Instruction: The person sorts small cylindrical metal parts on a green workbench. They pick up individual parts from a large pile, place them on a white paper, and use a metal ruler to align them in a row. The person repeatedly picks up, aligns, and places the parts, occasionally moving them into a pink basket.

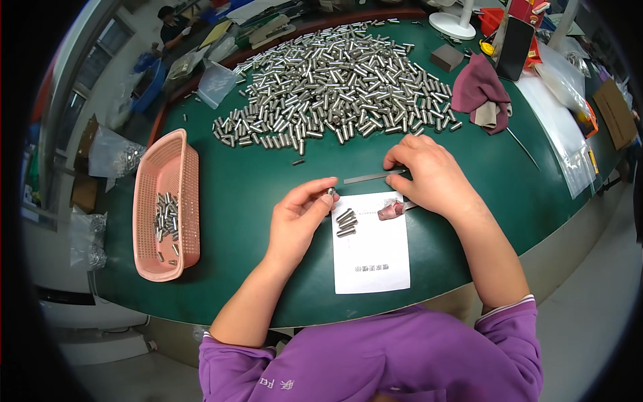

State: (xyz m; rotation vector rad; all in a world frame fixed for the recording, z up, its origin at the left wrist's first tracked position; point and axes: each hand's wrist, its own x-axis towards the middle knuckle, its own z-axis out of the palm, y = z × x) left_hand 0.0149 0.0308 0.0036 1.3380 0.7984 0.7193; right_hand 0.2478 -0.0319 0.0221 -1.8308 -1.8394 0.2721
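Note:
My left hand (298, 211) pinches a short metal cylinder (331, 191) between thumb and fingertips, just off the paper's top left corner. Across from it, my right hand (429, 175) has its thumb and fingers closed on the end of a thin, flat metal strip (365, 178), which points left toward the cylinder. Below that hand lies a tool with a reddish wrapped part (390, 212); its kind is unclear. Several metal cylinders (346, 223) lie in a small group on the white paper sheet (372, 268), by my left thumb.
A large heap of metal cylinders (335, 87) covers the far middle of the green table (254, 167). At left stands a pink basket (191, 201) with some cylinders inside. A dark red cloth (479, 87), a thin rod (522, 147) and a dark block (447, 57) lie at right.

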